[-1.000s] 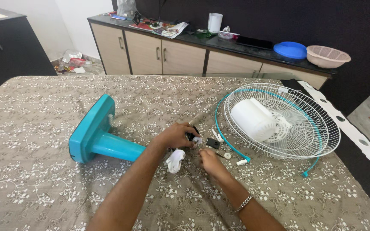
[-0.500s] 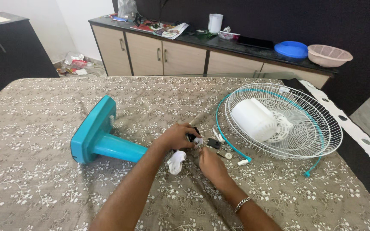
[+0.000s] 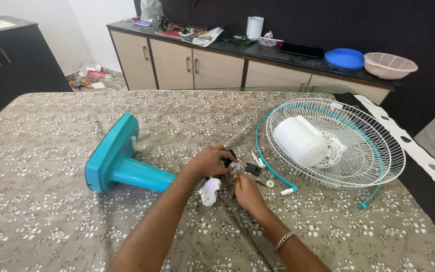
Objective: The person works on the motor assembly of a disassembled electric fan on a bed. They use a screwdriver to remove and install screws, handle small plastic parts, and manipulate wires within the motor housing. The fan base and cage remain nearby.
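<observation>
Lying on its side on the floral-covered surface (image 3: 36,151), the teal fan stand (image 3: 122,163) shows a flat rectangular base at left and a round neck running right toward the hands. Left hand (image 3: 208,162) curls over the neck's upper end, its grip closed around a small black-and-white switch part (image 3: 230,163); right hand (image 3: 246,191), bracelet at the wrist, meets it from below, fingertips pinched at the same part. How firmly the right grip holds cannot be told, since the fingers overlap. A white piece (image 3: 210,191) hangs just beneath the left wrist; its kind is unclear. Loose small parts (image 3: 260,163), white and black, lie just beside the hands, too small to identify. To the right rests the white wire fan guard (image 3: 358,151) with its white motor housing (image 3: 300,141) inside and a teal rim. Both forearms are cut off by the lower frame edge.
</observation>
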